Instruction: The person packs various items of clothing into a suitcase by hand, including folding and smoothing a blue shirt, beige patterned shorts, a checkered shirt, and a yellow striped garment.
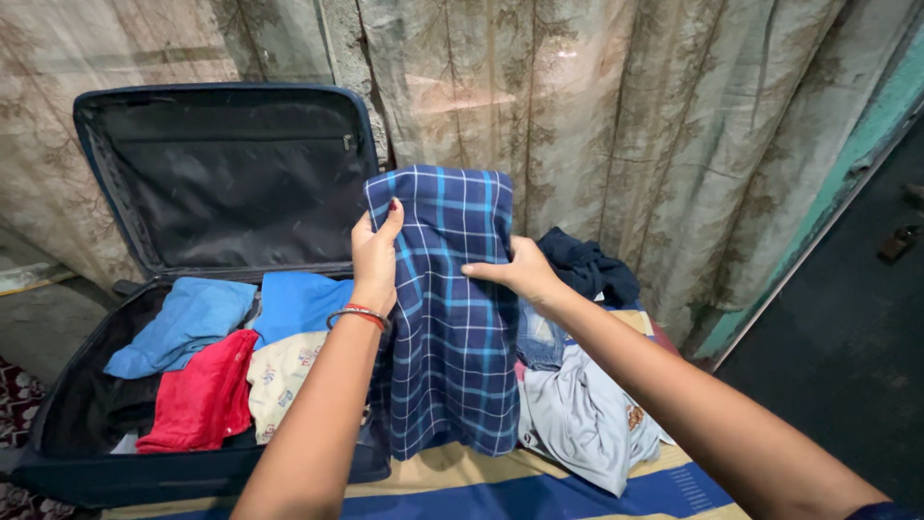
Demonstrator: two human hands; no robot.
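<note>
Both hands are holding up a blue checked cloth point(448, 308) at the centre of the frame: the left hand point(375, 255) is gripping its upper left edge, the right hand point(520, 272) is pinching its right edge. An open dark suitcase point(231, 183) is filling the left of the frame, with folded clothes point(207, 371) lying inside, and a pile of garments point(577, 404) is lying at lower right.

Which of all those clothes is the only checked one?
The dark blue cloth with light checks, held up by both hands. The garments in the suitcase and the pile beside it have no checks.
</note>
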